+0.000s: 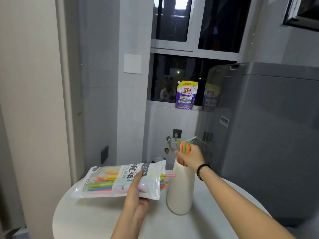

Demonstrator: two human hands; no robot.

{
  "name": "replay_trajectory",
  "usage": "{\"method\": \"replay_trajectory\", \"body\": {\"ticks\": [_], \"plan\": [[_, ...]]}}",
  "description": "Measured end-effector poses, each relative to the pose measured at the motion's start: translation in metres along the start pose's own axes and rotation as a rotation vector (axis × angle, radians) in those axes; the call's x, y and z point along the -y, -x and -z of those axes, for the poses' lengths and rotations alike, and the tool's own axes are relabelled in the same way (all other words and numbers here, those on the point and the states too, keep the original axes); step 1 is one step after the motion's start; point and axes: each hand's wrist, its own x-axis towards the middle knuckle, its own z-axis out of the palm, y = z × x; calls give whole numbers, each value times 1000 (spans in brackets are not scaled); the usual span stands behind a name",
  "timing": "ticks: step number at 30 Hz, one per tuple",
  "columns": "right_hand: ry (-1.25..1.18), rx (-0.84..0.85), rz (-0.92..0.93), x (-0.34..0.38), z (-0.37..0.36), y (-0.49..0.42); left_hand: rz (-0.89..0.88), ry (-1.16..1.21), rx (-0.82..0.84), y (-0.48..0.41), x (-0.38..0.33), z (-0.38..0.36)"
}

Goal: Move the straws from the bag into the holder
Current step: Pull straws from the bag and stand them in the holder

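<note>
A bunch of coloured straws [184,149] is gripped by the closed right hand [190,156] over the cream holder [180,190]. More straws protrude from the bag [120,180], clasped sideways by the left hand [136,190] above the round tabletop [82,219].

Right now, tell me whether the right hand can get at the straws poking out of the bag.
Probably yes. The right hand is busy holding straws at the holder, but the bag, held by the left hand, has its open end facing the holder, nothing between.
</note>
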Motion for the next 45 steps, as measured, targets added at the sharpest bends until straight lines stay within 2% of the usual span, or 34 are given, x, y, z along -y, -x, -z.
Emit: {"method": "replay_trajectory", "body": {"ticks": [7, 9, 12, 15, 18, 22, 23, 26, 31, 35, 37, 39, 45], "plan": [[-452, -192, -79, 11, 14, -2, 11, -25, 42, 2, -1, -2], [-470, -167, -133, 10, 15, -2, 18, -37, 14, 2, 0, -3], [-363, -104, -170, 6, 19, 2, 31, -54, 34, 4, 2, -3], [-245, -92, -105, 7, 24, 8, 23, -47, 55, 3, 2, -3], [-251, -146, 3, 13, 26, 18, 21, -50, 49, 3, 3, -2], [-428, -450, 227, 22, 19, 54, 11, -60, 47, 2, 4, -2], [-504, -481, 244, 22, 15, 66, -7, -68, 50, 1, 4, -2], [-717, -446, 86, 11, -11, 96, -98, -114, 28, 1, 7, -1], [-920, -207, -333, 2, -55, 119, -239, -262, -25, 13, 16, -4], [-1172, -145, -505, 1, -59, 123, -367, -467, -54, 19, 23, -5], [-1126, -123, -510, 1, -63, 125, -419, -532, -42, 19, 25, -7], [-976, -141, -452, 2, -65, 125, -448, -559, -51, 19, 24, -7], [-621, -147, -213, -5, -66, 128, -410, -446, -113, 17, 14, -3]]}}
